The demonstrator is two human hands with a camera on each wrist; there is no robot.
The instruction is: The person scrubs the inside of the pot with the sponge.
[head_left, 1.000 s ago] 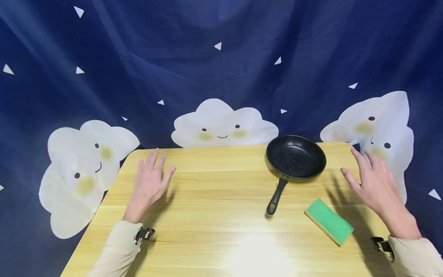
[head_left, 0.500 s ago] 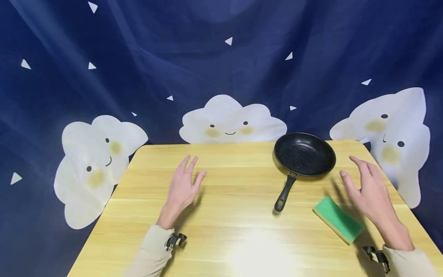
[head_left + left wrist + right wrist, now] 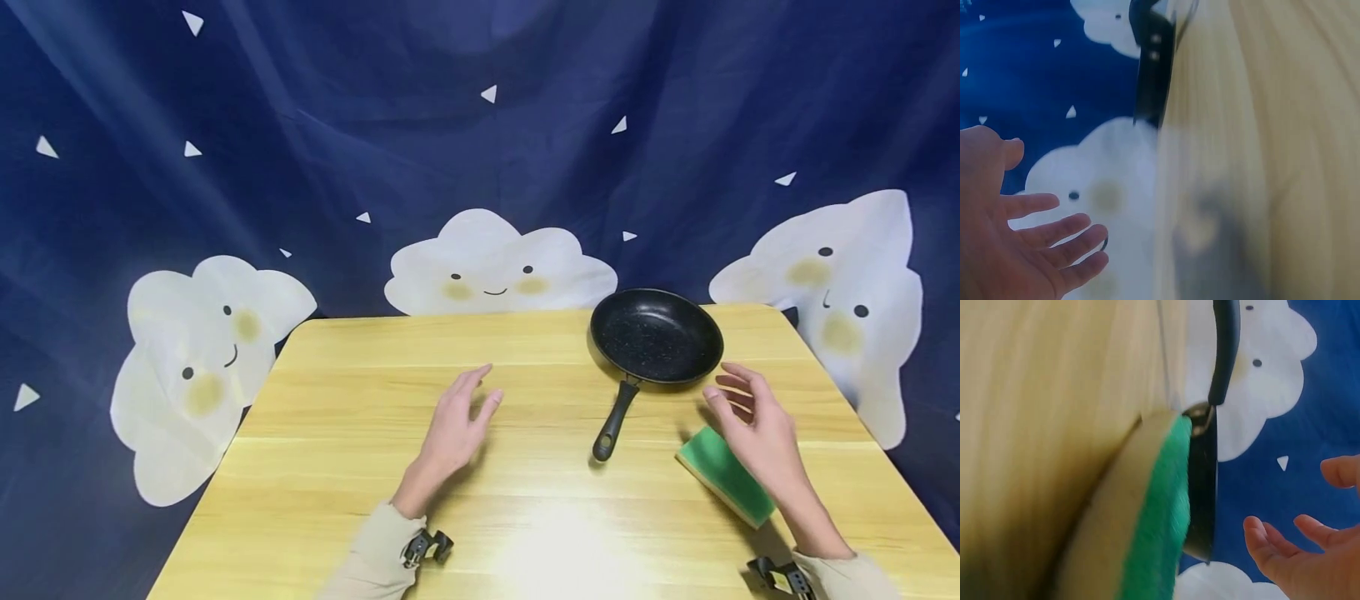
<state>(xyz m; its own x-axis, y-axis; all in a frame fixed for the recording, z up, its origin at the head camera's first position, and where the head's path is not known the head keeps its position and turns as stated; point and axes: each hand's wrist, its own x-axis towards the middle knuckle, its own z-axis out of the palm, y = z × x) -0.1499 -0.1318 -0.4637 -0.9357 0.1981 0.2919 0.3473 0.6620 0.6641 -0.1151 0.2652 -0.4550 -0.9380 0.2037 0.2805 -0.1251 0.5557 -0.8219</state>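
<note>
A black frying pan lies on the wooden table toward the back right, its handle pointing to the front. In front of it and to the right is a green and yellow sponge, partly covered by my right hand in the head view. That hand hovers above the sponge with loosely bent fingers and holds nothing; the right wrist view shows the sponge's green side apart from the fingers. My left hand is over the table left of the pan handle, fingers extended, holding nothing.
The wooden table has its back edge close to a dark blue curtain printed with white clouds. Both wrists wear small black strapped devices, such as the left one.
My left hand has moved right across the table toward the pan handle. My right hand has shifted left until it is over the sponge. Pan and sponge stay put on the table.
</note>
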